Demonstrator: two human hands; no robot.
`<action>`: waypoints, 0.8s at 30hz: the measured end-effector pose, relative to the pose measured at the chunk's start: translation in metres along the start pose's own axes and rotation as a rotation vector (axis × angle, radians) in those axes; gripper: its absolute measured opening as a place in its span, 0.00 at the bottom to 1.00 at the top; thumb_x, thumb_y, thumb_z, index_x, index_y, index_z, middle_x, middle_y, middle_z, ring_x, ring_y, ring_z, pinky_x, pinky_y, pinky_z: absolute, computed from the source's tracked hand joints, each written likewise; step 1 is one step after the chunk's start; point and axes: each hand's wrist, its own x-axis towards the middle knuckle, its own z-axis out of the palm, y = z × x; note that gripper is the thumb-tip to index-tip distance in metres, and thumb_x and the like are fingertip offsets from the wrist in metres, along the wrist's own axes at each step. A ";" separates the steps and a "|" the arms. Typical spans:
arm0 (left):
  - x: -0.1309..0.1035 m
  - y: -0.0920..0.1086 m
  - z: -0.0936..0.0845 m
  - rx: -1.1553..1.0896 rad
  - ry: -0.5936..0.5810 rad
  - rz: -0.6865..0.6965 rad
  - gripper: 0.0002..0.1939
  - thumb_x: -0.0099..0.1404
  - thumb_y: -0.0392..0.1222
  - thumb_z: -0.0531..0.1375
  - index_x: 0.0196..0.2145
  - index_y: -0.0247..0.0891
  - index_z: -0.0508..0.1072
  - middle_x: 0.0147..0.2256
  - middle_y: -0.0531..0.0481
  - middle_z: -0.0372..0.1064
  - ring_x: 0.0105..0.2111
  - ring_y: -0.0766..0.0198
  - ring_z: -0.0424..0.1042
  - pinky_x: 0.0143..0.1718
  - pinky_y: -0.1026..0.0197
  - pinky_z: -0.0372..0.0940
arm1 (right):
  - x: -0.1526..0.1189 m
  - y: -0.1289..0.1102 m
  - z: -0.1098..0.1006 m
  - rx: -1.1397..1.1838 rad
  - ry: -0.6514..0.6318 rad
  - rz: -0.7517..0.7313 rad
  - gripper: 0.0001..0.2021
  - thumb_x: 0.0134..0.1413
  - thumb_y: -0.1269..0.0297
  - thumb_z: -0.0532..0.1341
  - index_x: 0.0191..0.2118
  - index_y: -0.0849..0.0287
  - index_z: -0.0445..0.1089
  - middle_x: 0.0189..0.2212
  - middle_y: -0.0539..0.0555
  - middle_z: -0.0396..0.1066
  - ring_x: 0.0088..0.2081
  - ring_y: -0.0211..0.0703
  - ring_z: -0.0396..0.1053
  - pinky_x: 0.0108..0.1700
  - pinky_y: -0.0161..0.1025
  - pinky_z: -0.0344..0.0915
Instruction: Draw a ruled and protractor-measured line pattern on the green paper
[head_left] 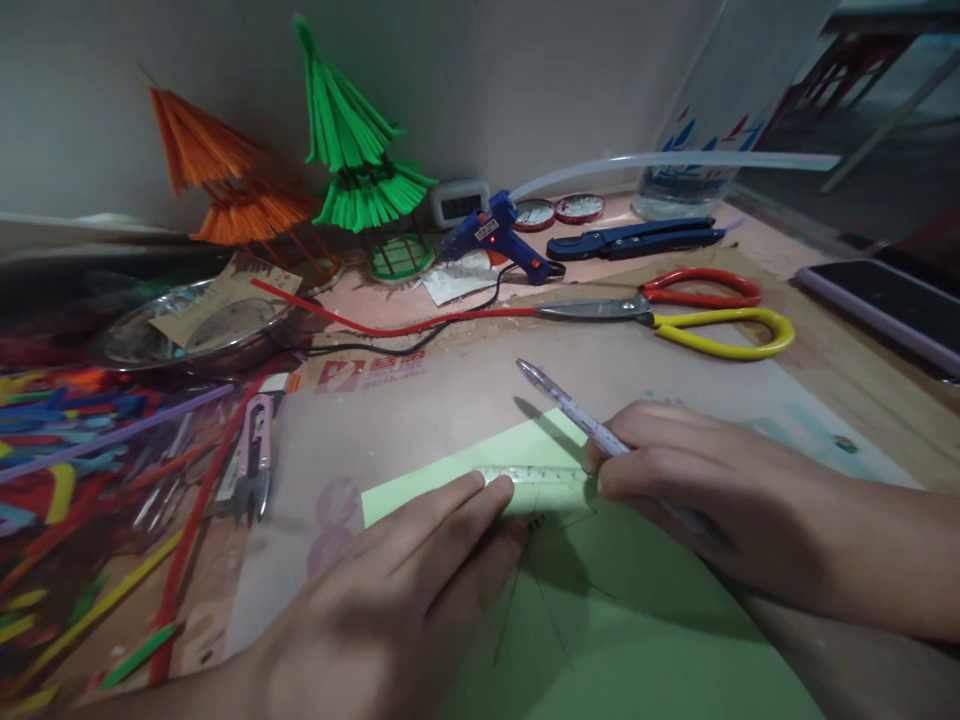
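Light green paper (645, 620) lies in front of me, with several thin pencil-like lines crossing on it. A clear ruler (544, 477) rests on its upper part. My left hand (420, 580) lies over the paper with its fingers stretched out, the fingertips on the left end of the ruler. My right hand (697, 480) is closed round a pale patterned pen (570, 405), whose visible end points up and to the left. The fingertips of that hand are at the ruler's right end.
Red-and-yellow-handled scissors (645, 308), a blue glue gun (499, 235) and pliers (637, 238) lie behind. Orange (199, 150) and green (349, 130) tiered models stand at the back. Small snips (253, 455) and colourful strips are left; a phone (885, 300) is right.
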 end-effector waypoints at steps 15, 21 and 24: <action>-0.004 -0.001 0.001 0.008 -0.015 0.018 0.29 0.75 0.36 0.50 0.72 0.41 0.62 0.74 0.51 0.55 0.70 0.53 0.62 0.71 0.56 0.60 | 0.003 -0.006 -0.004 -0.038 -0.005 0.010 0.12 0.66 0.77 0.56 0.47 0.50 0.65 0.35 0.50 0.67 0.36 0.41 0.68 0.35 0.35 0.63; -0.010 0.000 0.010 -0.056 -0.022 -0.001 0.31 0.78 0.34 0.49 0.75 0.41 0.55 0.74 0.49 0.54 0.72 0.50 0.57 0.72 0.51 0.57 | 0.004 -0.007 -0.005 -0.052 0.007 0.003 0.13 0.65 0.76 0.56 0.48 0.50 0.66 0.35 0.49 0.69 0.36 0.40 0.69 0.34 0.34 0.65; -0.007 -0.001 0.008 -0.102 -0.015 -0.016 0.31 0.78 0.34 0.50 0.75 0.42 0.54 0.74 0.48 0.55 0.72 0.49 0.57 0.72 0.50 0.58 | 0.005 -0.006 -0.005 -0.042 0.014 0.005 0.12 0.65 0.75 0.57 0.47 0.50 0.67 0.34 0.50 0.69 0.36 0.41 0.70 0.34 0.35 0.64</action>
